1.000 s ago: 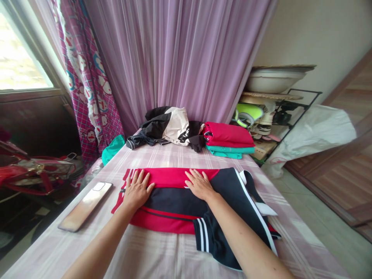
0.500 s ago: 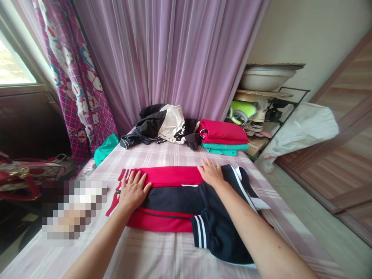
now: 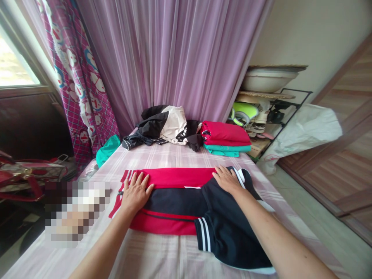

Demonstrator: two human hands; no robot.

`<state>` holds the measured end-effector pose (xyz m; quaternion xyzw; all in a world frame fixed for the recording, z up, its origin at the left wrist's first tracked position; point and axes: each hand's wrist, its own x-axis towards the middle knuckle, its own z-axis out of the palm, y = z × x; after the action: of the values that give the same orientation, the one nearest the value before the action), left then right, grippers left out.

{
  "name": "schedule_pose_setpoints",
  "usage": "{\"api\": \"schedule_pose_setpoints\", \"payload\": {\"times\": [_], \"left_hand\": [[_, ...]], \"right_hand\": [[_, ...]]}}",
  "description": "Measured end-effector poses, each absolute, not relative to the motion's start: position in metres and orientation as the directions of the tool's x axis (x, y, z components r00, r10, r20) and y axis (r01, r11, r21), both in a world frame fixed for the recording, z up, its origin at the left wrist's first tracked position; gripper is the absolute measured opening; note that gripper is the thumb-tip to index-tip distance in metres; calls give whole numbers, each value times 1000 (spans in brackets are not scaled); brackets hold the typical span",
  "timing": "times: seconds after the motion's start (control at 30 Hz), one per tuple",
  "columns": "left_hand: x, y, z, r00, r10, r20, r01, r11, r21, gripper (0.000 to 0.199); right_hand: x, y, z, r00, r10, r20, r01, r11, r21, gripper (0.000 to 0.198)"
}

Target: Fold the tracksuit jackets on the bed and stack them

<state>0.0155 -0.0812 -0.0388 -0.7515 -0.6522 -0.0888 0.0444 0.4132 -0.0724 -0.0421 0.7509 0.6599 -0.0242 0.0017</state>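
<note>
A red and dark navy jacket (image 3: 177, 201) with white stripes lies partly folded on the bed, its ribbed edge to the left. One navy sleeve ends in a cuff with white stripes, which points toward me at the lower right. My left hand (image 3: 136, 192) lies flat on the jacket's left end, fingers spread. Near the far right edge, my right hand (image 3: 228, 179) rests with its fingers extended where the red panel meets the navy part. Neither hand grips the cloth. My right forearm hides some of the navy part.
A crumpled black and white garment (image 3: 173, 126) lies at the far end of the checked bed sheet (image 3: 162, 255). Beside it sits a folded red garment (image 3: 225, 133) on a teal one (image 3: 226, 149). A shelf with shoes and a basin (image 3: 269, 80) stands at the right.
My right hand has slid to the right along the jacket's far edge. My left hand stays on the left end. The view has shifted slightly.
</note>
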Motion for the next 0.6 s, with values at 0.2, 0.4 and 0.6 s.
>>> {"api": "schedule_pose_setpoints", "payload": {"times": [0.2,0.4,0.6], "left_hand": [[13,-80,-39,149,971,188,987,-158,34,57],[13,-78,-44,159,964,213,985,-170,36,58],[10,-76,-41,244,891,384,961,-275,26,44]], "right_hand": [[396,-98,-57,-61,998,-33,992,57,-110,56],[463,-107,-47,-5,998,69,921,32,-389,46],[495,-133,-49,281,959,16,404,-103,-909,36]]}}
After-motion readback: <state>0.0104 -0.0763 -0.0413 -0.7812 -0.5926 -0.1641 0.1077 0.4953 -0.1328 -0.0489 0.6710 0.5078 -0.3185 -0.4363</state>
